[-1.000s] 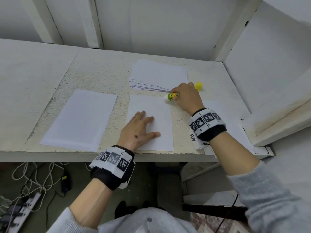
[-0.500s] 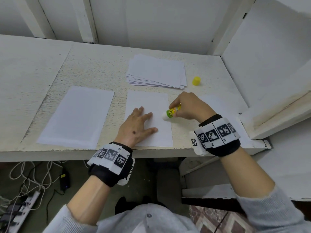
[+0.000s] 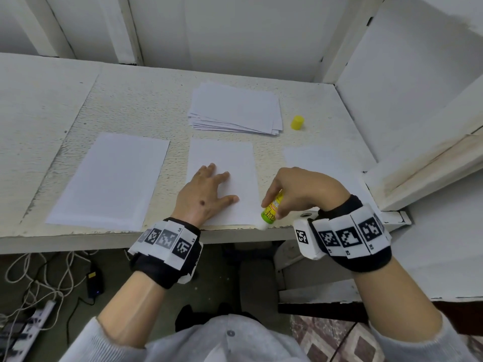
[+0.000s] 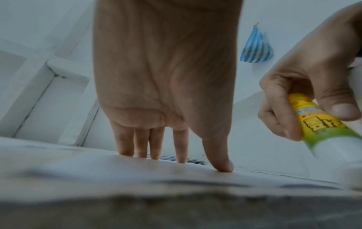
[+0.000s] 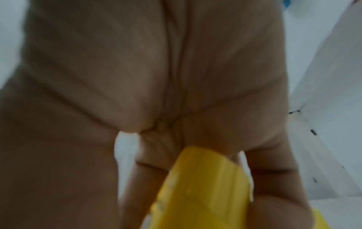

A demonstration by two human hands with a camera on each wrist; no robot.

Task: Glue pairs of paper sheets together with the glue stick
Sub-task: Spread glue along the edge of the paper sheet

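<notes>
Right hand (image 3: 300,194) drawn back from the far edge of the middle sheet (image 3: 222,163) to its near right corner, glue stick (image 3: 271,211) carried along; left hand (image 3: 206,197) unchanged.

Right hand: fingers and thumb curled around the glue stick barrel. Left hand: flat, fingers spread, pressing the middle sheet onto the table (image 3: 146,100).

Glue stick position: white tip at the near right corner of the middle sheet, at the table's front edge. Long axis tilted, tip down and toward the body, yellow base up and away under the fingers. Contact between tip and paper not clearly resolved.

Procedure for the edge pass, as judged: keep the left palm firm to stop the sheet sliding; hold light, even pressure; run along the edge without overshooting onto the table.

Cap (image 3: 298,122) upright beside the paper stack (image 3: 235,108). Further single sheets at left (image 3: 109,176) and right (image 3: 313,158).
</notes>
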